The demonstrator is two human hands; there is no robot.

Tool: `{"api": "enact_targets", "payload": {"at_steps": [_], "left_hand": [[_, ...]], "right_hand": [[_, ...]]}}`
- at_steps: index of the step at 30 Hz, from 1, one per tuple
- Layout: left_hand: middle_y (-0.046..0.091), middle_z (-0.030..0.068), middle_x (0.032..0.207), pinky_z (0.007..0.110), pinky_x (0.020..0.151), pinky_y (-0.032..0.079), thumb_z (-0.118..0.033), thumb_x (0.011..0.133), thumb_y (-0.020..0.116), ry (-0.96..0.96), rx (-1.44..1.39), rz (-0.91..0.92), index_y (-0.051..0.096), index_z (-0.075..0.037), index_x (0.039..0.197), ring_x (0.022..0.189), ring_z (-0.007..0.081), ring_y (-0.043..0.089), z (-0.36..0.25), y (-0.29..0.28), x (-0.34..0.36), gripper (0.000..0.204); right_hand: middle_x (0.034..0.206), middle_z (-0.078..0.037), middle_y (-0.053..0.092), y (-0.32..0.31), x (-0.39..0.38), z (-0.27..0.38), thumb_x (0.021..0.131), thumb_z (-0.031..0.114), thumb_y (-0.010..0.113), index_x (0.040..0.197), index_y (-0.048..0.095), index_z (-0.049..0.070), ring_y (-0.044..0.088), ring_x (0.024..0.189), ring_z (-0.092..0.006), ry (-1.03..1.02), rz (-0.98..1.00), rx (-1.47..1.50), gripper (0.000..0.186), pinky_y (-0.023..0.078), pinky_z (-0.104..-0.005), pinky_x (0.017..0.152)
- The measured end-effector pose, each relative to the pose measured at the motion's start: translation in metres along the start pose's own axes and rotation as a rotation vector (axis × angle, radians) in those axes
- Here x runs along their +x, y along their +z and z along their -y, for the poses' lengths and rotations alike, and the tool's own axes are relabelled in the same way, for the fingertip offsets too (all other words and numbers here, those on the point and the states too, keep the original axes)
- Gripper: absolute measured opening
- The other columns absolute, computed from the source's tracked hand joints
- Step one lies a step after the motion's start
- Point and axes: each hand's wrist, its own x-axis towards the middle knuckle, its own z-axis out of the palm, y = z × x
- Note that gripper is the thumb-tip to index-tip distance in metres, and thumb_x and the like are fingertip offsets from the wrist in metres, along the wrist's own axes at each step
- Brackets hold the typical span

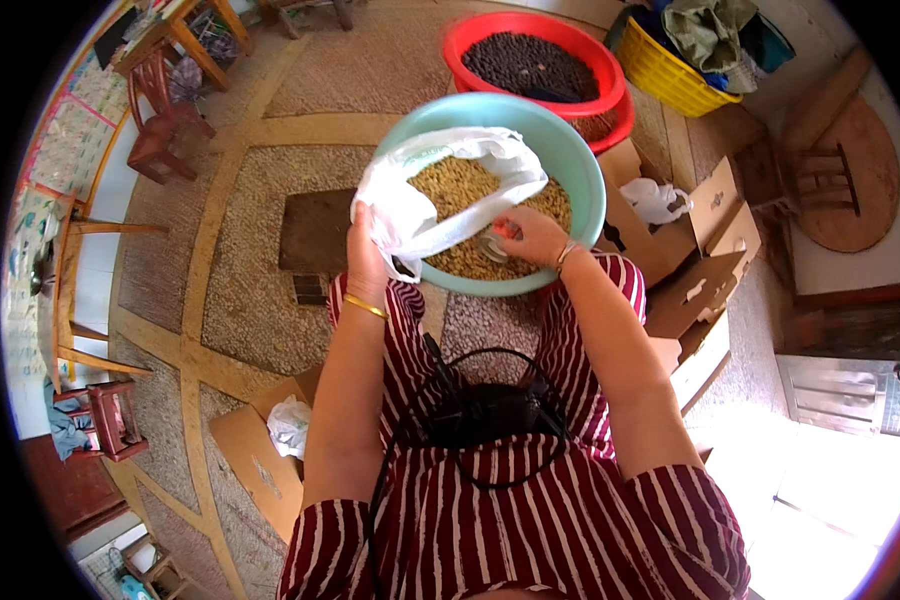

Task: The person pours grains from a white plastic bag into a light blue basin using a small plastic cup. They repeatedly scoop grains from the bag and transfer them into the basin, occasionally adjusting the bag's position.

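Note:
My left hand [365, 240], a gold bangle at its wrist, grips the side of a white plastic bag [420, 230] whose mouth hangs open over the left and back part of a pale turquoise basin [585, 190]. The basin holds small tan-yellow grains [450, 185]. My right hand [530, 235] is down in the basin, right of the bag, with its fingers closed on a small pale, round-rimmed scoop or cup [495, 248] resting low in the grains; its exact shape is partly hidden by the fingers.
Red basins [600, 75], the top one holding dark pellets, stand behind. A yellow basket [660, 75] of cloth is back right. Cardboard boxes [705, 290] lie right, cardboard [250, 460] lower left. Wooden chairs [150, 130] and tables line the left. A round wooden board [870, 180] leans right.

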Motion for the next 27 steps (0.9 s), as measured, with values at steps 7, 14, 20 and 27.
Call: {"api": "enact_targets", "payload": {"at_steps": [7,14,20,27], "left_hand": [[0.049,0.0124,0.123,0.034,0.096,0.038,-0.038,0.096,0.034,-0.002,0.026,0.045,0.039,0.004,0.127,0.111,0.0223,0.049,-0.004,-0.006,-0.001,0.053],[0.051,0.0132,0.12,0.034,0.093,0.041,-0.042,0.093,0.04,0.022,0.024,0.03,0.04,0.006,0.126,0.108,0.0217,0.052,-0.005,0.006,-0.003,0.058],[0.049,0.0145,0.123,0.035,0.095,0.04,-0.041,0.094,0.036,0.034,0.033,0.052,0.038,0.004,0.127,0.11,0.0233,0.051,-0.001,-0.004,-0.001,0.056],[0.05,0.014,0.121,0.034,0.093,0.041,-0.044,0.093,0.038,0.048,0.051,0.057,0.038,0.005,0.127,0.109,0.0225,0.051,0.0,-0.003,0.001,0.06]], "right_hand": [[0.095,-0.015,0.056,0.02,0.013,0.0,0.073,0.023,0.061,0.092,0.059,0.007,0.052,0.096,-0.0341,-0.037,-0.114,-0.289,0.025,0.043,-0.0424,0.083],[0.088,-0.012,0.059,0.018,0.015,-0.013,0.073,0.029,0.067,0.098,0.06,0.004,0.058,0.082,-0.0255,-0.013,0.066,-0.112,0.036,0.047,-0.0335,0.076],[0.088,-0.004,0.06,-0.005,0.006,-0.017,0.076,0.031,0.066,0.109,0.058,0.004,0.058,0.078,-0.0132,0.269,0.168,0.346,0.044,0.048,-0.0294,0.07],[0.097,-0.003,0.058,-0.031,-0.006,-0.006,0.081,0.029,0.063,0.114,0.054,0.005,0.057,0.084,-0.0109,0.428,0.181,0.753,0.041,0.05,-0.0273,0.072]]}}
